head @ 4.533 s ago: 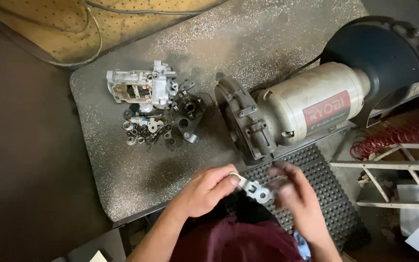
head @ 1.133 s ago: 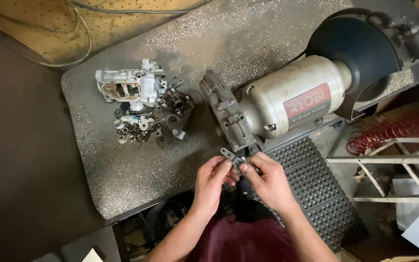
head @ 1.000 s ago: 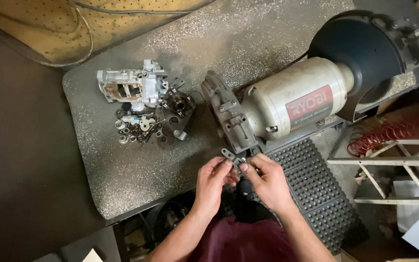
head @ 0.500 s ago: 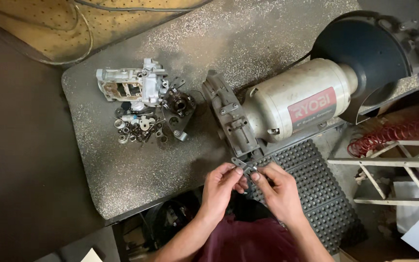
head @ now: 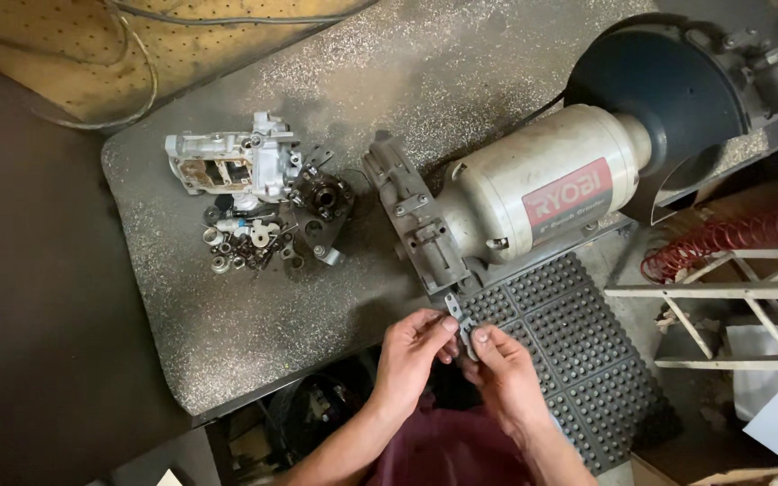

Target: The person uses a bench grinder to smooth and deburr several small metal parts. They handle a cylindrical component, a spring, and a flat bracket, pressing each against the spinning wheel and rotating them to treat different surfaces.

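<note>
One speckled grey workbench top (head: 227, 315), bearing one bench grinder (head: 533, 198) (cream motor housing, dark wheel guard at the far end, grey tool rest at the near end). One black studded rubber mat (head: 578, 342) below the grinder. One cast aluminium housing (head: 227, 166) at the bench's left part, with a pile of small loose fittings (head: 263, 243) just beside it (count not discernible). One small flat metal bracket (head: 457, 317), grey, elongated, with holes, held upright at the bench's front edge, just beside the tool rest. Left hand (head: 411, 355) pinched on the bracket's lower end; right hand (head: 506, 378) pinched on the same bracket, fingertips of both touching
</note>
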